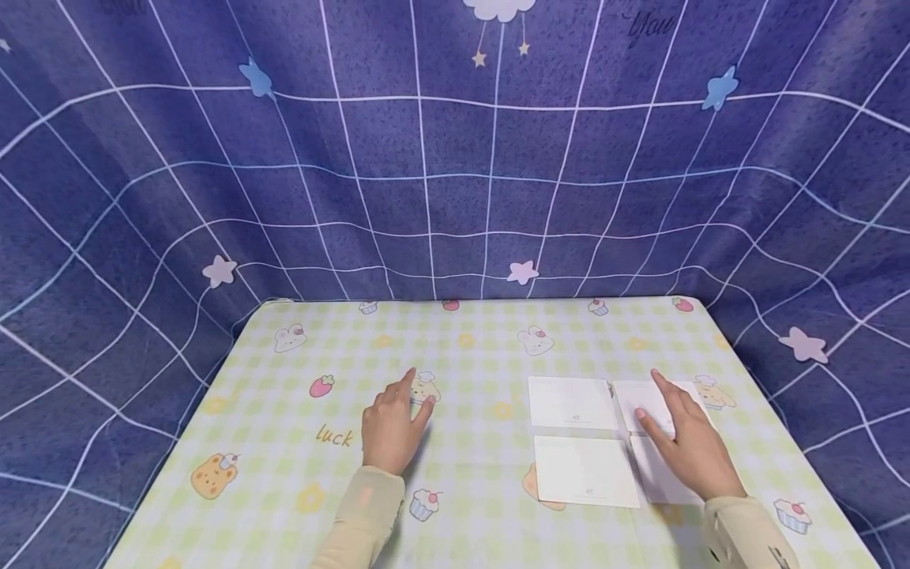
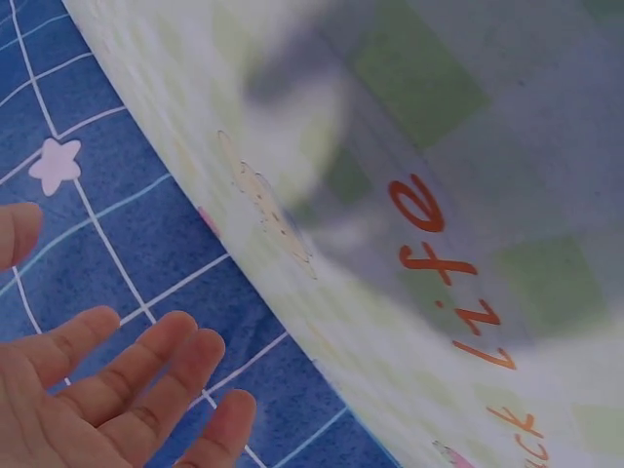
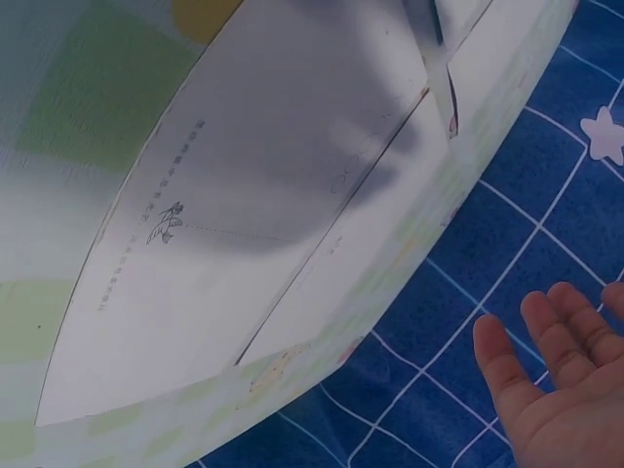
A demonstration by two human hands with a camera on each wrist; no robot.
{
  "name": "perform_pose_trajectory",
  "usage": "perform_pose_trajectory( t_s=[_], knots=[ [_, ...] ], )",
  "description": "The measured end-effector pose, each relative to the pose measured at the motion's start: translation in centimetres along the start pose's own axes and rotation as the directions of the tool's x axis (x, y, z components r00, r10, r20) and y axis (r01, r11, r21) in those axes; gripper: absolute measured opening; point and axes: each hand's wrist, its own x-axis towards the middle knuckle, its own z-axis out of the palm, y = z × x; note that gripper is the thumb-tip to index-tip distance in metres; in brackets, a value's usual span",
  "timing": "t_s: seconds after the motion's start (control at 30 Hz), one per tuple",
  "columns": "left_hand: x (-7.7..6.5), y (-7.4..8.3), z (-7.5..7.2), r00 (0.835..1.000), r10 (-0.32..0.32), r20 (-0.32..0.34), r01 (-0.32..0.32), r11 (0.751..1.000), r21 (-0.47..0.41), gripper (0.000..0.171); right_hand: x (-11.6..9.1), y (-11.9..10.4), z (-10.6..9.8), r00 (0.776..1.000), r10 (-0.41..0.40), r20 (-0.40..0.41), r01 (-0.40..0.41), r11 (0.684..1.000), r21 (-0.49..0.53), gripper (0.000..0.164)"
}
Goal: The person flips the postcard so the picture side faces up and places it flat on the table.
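Note:
Several white postcard-like cards lie flat in two rows on the right side of the table. The near left card [image 1: 586,471] and far left card [image 1: 573,403] show in full. My right hand [image 1: 686,442] hovers over the right-hand cards, fingers spread and holding nothing, and partly hides them. In the right wrist view, a card [image 3: 195,292] bears small print, a bird drawing and a dotted line, with the hand's shadow across it. My left hand [image 1: 394,427], fingers extended and palm bare, is over the cloth left of the cards, beside the printed word "luck".
A green-and-white checked cloth [image 1: 469,482] with printed animals, cupcakes and strawberries covers the table. Behind it and at both sides hangs a blue curtain [image 1: 455,197] with a white grid and stars.

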Motion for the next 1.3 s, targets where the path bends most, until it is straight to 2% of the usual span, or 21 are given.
perform_pose_trajectory(
  t_s=[0.37,0.63,0.77,1.07,1.3],
  knots=[
    [0.1,1.4,-0.3,0.999,0.014,0.04,-0.013,0.999,-0.033,0.058,-0.4,-0.1,-0.1,0.999,0.002,-0.037,-0.001,1.0,0.025,0.069],
    [0.1,2.0,-0.4,0.998,0.023,0.067,-0.022,0.999,-0.026,0.06,-0.5,-0.3,-0.1,0.998,-0.003,-0.063,0.006,0.999,0.047,0.063],
    [0.0,2.2,-0.5,0.997,0.015,0.075,-0.013,0.999,-0.036,0.06,-0.5,-0.4,0.1,0.998,0.001,-0.064,0.003,0.998,0.057,0.061],
    [-0.1,3.1,-0.2,0.997,0.05,0.052,-0.047,0.998,-0.043,0.063,-1.0,-0.7,-0.3,0.998,0.026,-0.049,-0.023,0.998,0.055,0.061],
    [-0.2,3.6,0.0,0.996,0.044,0.077,-0.04,0.998,-0.048,0.065,-1.0,-0.7,-0.4,0.999,0.021,-0.045,-0.019,0.999,0.049,0.061]
  ],
)
